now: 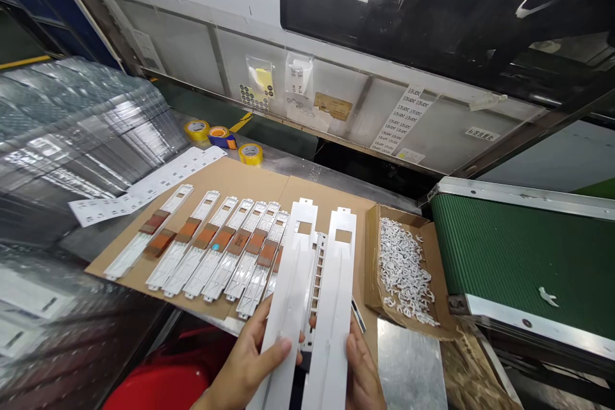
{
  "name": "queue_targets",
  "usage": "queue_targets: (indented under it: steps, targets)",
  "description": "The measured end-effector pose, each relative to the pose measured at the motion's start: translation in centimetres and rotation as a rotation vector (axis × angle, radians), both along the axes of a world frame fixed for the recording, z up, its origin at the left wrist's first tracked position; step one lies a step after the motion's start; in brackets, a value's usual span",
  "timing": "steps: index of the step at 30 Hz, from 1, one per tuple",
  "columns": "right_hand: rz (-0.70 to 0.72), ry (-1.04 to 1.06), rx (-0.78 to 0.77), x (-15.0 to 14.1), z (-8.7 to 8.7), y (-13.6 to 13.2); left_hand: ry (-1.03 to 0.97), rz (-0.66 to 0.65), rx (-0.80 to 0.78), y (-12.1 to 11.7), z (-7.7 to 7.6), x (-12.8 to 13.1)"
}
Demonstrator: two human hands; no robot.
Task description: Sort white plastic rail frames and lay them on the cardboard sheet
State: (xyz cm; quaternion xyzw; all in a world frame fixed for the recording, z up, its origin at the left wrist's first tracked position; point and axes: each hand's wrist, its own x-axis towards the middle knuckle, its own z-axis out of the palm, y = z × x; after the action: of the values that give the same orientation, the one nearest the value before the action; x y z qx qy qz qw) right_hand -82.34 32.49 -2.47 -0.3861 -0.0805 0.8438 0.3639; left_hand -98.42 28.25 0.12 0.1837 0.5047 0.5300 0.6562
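Side by side in front of me are two long white plastic panels, each with a square cut-out near its far end. My left hand [257,359] is closed around the left panel [288,288], thumb on its face. The right panel [335,288] is gripped along its outer edge by my right hand [362,365]. Between them shows a slotted white strip [317,282]; whether it is held or lies below, I cannot tell. Left of my hands, several similar white panels with brown bands, such as this one [180,240], lie in a row on a cardboard sheet [250,179].
At right stands a cardboard box [372,256] of small white plastic pieces [403,269]. Beyond it is a green conveyor belt [504,256] with a loose white piece. Tape rolls [250,154], a label sheet [148,182] and a plastic-wrapped stack [86,134] are left. A red seat [163,381] is below.
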Motion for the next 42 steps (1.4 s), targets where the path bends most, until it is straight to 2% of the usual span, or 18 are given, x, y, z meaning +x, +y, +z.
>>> queue_targets:
  steps: [17,25,42]
  targets:
    - [-0.028,0.078,-0.007,-0.22,-0.35,-0.29,-0.007,-0.016,0.007,-0.44,-0.15,-0.24]
    - [-0.001,0.064,0.031,0.13,-0.50,-0.31,0.012,0.000,0.043,-0.47,-0.28,-0.12]
    - [0.003,0.197,0.085,-0.16,-0.33,-0.15,-0.038,-0.018,0.037,-0.65,-0.67,-0.14]
